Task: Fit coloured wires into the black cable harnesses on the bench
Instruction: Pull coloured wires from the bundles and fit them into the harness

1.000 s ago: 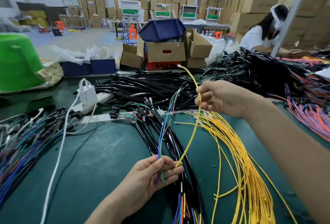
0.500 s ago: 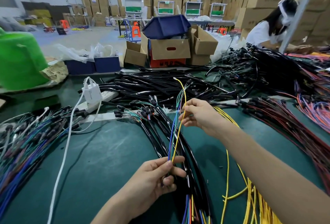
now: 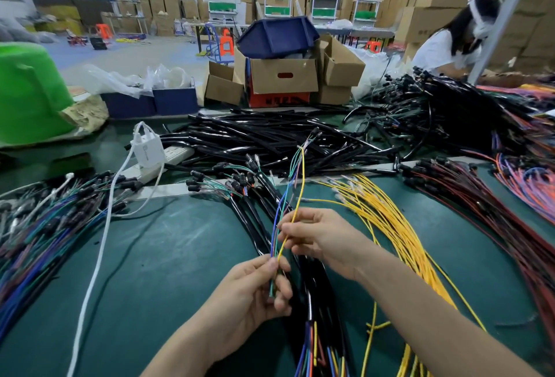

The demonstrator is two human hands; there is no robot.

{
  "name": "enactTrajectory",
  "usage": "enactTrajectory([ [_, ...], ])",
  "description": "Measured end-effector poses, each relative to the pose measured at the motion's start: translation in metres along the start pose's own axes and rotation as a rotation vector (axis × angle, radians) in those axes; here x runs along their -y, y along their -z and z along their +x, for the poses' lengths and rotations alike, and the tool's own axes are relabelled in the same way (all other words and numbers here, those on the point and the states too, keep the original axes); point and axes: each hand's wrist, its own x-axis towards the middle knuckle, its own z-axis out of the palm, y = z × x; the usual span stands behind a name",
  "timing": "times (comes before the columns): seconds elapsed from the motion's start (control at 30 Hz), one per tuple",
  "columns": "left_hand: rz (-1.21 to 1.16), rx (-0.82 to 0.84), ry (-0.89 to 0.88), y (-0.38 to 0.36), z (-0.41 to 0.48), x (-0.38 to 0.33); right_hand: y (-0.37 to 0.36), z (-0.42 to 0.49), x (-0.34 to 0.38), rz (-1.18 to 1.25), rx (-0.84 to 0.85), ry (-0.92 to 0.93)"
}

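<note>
Scanning from the left edge, a heap of finished harnesses [image 3: 45, 226] with blue and green tails lies on the green bench [image 3: 180, 256], a white charger cable [image 3: 99, 256] trailing across the mat beside it. Nearer the middle, the left hand [image 3: 249, 295] is closed in a pinch on a small bunch of wires [image 3: 274, 226] — blue, green and one yellow wire [image 3: 295, 208] — right where they rise from the black cable harnesses [image 3: 312, 280] that run down the centre of the bench. Just above and to the right, the right hand [image 3: 321, 238] has thumb and fingers closed on the yellow wire a little higher up, its free tip standing up with the others over the pile of black tubes [image 3: 270, 139]. The step in hand looks like gathering the yellow strand in with the bunch. To do it well, the left pinch should stay firm at the base so the earlier wires cannot slip back, while the right hand draws the yellow one straight and level with its neighbours' tips, without kinking it. Further right lies the fan of loose yellow wires [image 3: 390, 220], ready for the next pick, and beyond it the red and black wire bundles [image 3: 480, 211] — well apart from the hands.
</note>
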Motion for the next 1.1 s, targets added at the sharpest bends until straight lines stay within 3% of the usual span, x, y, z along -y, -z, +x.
enactTrajectory([
  [0.13, 0.002, -0.032, -0.018, 0.001, 0.000, 0.000, -0.002, -0.006, -0.007, 0.121, -0.193, 0.137],
  [0.4, 0.046, -0.049, -0.018, 0.003, -0.001, 0.001, 0.005, -0.007, -0.009, 0.285, -0.291, 0.120],
  [0.77, 0.090, -0.095, -0.017, 0.000, -0.002, 0.001, 0.008, -0.008, -0.015, 0.106, -0.268, 0.158],
  [1.0, 0.270, -0.087, 0.023, -0.001, -0.006, 0.004, 0.000, -0.014, -0.008, -0.106, -0.206, 0.344],
  [1.1, 0.300, -0.059, 0.013, -0.001, -0.006, 0.004, -0.001, -0.014, -0.006, -0.145, -0.242, 0.342],
])
